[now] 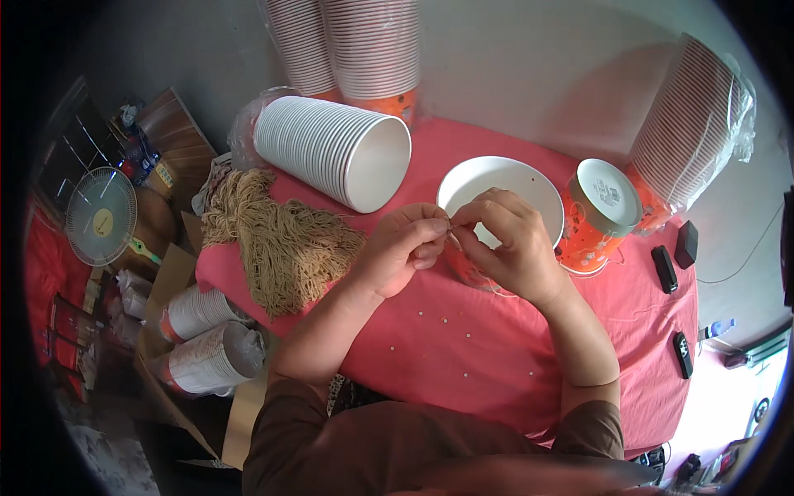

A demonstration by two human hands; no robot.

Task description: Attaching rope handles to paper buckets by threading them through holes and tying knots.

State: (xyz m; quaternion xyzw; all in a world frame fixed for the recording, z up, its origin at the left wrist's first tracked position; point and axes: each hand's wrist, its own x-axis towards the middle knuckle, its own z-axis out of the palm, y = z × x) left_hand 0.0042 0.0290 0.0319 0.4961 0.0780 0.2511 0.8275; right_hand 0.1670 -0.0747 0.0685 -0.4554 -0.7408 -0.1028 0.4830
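Observation:
My left hand (404, 250) and my right hand (519, 246) meet fingertip to fingertip above the table, both closed in a pinch. Whatever they pinch is too small to make out. Just behind them stands an open paper bucket (539, 192), white inside and orange outside; my right hand covers part of its rim. A thin pale cord shows low on the bucket's front, below my right hand. To the left of my left hand lies a thick bundle of tan cords (294, 248), spilling over the table's edge.
A nested stack of white buckets (331, 153) lies behind the cords. More wrapped stacks (691, 124) stand at the back. An upside-down orange bucket (591, 227) is at right. Small pale bits dot the red cloth (513, 397). A cardboard box (178, 281) stands lower left.

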